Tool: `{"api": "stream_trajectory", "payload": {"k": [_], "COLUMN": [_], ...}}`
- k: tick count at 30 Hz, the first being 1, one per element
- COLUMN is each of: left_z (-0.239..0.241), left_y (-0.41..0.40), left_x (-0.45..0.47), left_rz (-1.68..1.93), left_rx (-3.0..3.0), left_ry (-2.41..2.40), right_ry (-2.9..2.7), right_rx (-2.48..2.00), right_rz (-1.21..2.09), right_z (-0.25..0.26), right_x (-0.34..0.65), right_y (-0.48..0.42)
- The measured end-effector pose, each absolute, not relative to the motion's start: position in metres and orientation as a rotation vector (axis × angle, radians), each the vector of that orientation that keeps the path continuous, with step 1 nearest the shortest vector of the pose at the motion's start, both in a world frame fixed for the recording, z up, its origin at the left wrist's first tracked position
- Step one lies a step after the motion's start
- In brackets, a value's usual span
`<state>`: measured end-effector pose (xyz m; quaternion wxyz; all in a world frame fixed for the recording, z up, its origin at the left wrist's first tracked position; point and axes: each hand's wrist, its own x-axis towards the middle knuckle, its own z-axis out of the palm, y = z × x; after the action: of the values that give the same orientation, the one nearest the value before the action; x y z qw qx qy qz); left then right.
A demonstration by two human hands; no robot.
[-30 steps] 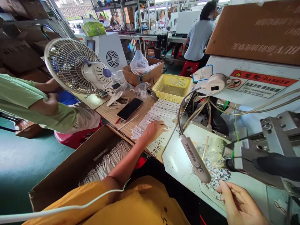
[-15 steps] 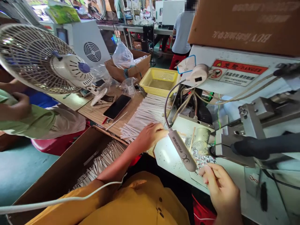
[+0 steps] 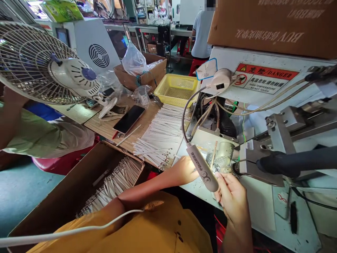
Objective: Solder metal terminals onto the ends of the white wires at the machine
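My left hand is at the machine's work plate, brightly lit, its fingers curled closed behind the lamp head. The lamp hides its fingertips and whatever they hold. Just right of the lamp, my right hand has thumb and fingers pinched together; what lies between them cannot be made out. Both hands are close together in front of a metal cylinder and a thin upright stick. To the left, thin white strips lie in a spread pile, some with small metal ends.
A cardboard box of similar strips stands at my left. On the table are a phone, a yellow basket and a fan. The machine carries a high-temperature danger label. Another person's arm is at far left.
My left hand has moved right, from beside the strips to behind the lamp. My right hand has moved left and slightly up towards it. The view has shifted slightly.
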<state>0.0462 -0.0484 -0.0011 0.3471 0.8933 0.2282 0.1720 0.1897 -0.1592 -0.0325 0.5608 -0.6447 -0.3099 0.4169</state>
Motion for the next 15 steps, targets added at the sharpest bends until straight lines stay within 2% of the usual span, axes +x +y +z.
{"api": "stream_trajectory", "payload": {"k": [15], "left_z": [-0.0025], "left_y": [-0.0479], "left_x": [0.049], "left_rz": [0.495], "left_rx": [2.182], "left_ry": [0.633], "right_ry": [-0.735], "right_rx": [-1.533], "right_rz": [0.944], "right_z": [-0.033], "right_x": [0.1874], "right_y": [-0.1564]}}
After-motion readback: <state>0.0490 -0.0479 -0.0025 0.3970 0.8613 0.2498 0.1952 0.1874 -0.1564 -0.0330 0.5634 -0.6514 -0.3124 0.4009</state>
